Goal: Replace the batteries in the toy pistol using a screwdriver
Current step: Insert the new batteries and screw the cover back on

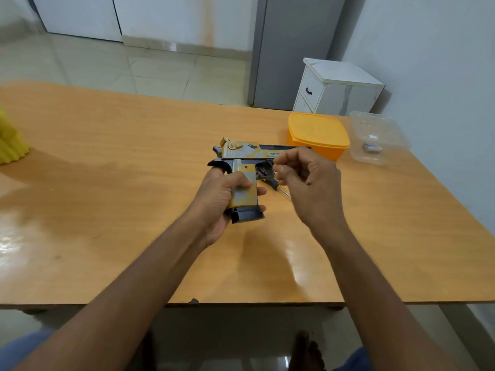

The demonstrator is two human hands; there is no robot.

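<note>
The toy pistol [242,167] is held up above the wooden table [134,170], near the middle of it, with the barrel pointing to the right. The handle of the toy is gripped by the left hand [222,202], with the thumb laid across the side and the fingers wrapped round behind. The right hand [308,183] is held just beside the trigger, and its fingers are curled with the tips pressed together, as if something tiny were being pinched. What is pinched cannot be made out; it may be a little screw, but that is only a guess. The screwdriver [276,187] is lying on the table under the right hand and is not being held. An orange box [318,136] with its lid on is seen behind the toy, and a clear tub [377,137] beside it has a small thing inside that may be batteries. The black bottom piece of the handle looks shut, and no open battery space is seen from this side. So it cannot be told whether the batteries have been swapped. The job is judged to be somewhere in the middle, with a screw either just taken out or about to be put back.
</note>
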